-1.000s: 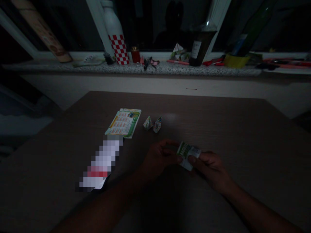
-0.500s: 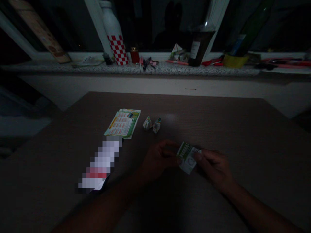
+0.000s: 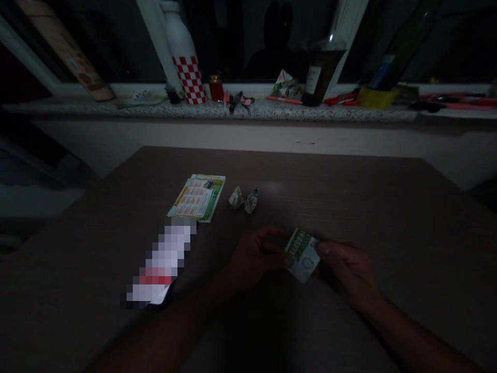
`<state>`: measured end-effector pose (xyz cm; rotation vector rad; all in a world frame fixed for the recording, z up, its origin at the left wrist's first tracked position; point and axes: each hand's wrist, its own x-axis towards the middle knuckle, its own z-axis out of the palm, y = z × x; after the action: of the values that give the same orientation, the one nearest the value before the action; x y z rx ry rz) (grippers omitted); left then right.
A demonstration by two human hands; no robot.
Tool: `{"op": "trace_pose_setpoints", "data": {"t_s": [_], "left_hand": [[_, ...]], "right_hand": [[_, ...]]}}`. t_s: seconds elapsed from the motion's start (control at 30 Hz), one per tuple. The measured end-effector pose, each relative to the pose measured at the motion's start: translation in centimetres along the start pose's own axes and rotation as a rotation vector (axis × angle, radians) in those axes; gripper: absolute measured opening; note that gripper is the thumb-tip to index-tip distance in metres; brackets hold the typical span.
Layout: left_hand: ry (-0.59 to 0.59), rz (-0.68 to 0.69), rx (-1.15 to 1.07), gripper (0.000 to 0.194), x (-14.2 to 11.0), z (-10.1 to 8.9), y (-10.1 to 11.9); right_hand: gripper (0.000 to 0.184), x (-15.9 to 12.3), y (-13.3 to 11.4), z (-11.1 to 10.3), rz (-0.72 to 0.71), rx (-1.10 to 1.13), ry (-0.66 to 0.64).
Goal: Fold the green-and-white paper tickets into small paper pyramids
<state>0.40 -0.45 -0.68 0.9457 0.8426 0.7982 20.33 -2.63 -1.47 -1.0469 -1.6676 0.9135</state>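
A folded piece of printed paper (image 3: pixel 305 259), green and white, is held above the table between my two hands. My left hand (image 3: pixel 258 256) pinches its left edge. On its right edge, the thumb and fingers of my right hand (image 3: pixel 347 267) are closed. Two small folded paper pieces (image 3: pixel 244 201) stand side by side beyond my left hand. Left of them lies a stack of printed sheets (image 3: pixel 198 199) with a green border and calendar-like blocks. Nearer to me, a phone (image 3: pixel 161 267) with a lit, pixelated screen rests on the table.
The wooden table (image 3: pixel 349 197) ends at a wall below a stone windowsill (image 3: pixel 256 111). Along the sill stand a white bottle with red checks (image 3: pixel 186 62), a small red jar (image 3: pixel 215 89), a dark cup (image 3: pixel 316 77) and a yellow holder (image 3: pixel 376 97).
My right thumb has shifted outward to the paper's right edge, so more of the print shows. The paper has moved slightly right. Other things stay in place.
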Motion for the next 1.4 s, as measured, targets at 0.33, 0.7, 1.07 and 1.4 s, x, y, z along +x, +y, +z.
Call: {"op": "trace_pose_setpoints", "data": {"t_s": [0.33, 0.7, 1.07, 1.4], "left_hand": [[0.012, -0.093, -0.197, 0.042, 0.4, -0.7, 0.5], [0.062, 0.081, 0.322, 0.027, -0.3, -0.8, 1.6], [0.100, 0.979, 1.374, 0.010, -1.4, 0.7, 1.0], [0.187, 1.026, 1.495, 0.013, -1.1, 0.7, 1.2]], "right_hand": [[0.028, 1.0, -0.3, -1.1, -0.325, -0.228, 0.075], [0.028, 1.7, -1.3, -1.3, -0.582, -0.343, -0.020], [0.022, 0.9, -1.5, 0.0, -0.580, -0.468, -0.018], [0.023, 0.7, -1.9, 0.4, -0.627, -0.541, 0.039]]}}
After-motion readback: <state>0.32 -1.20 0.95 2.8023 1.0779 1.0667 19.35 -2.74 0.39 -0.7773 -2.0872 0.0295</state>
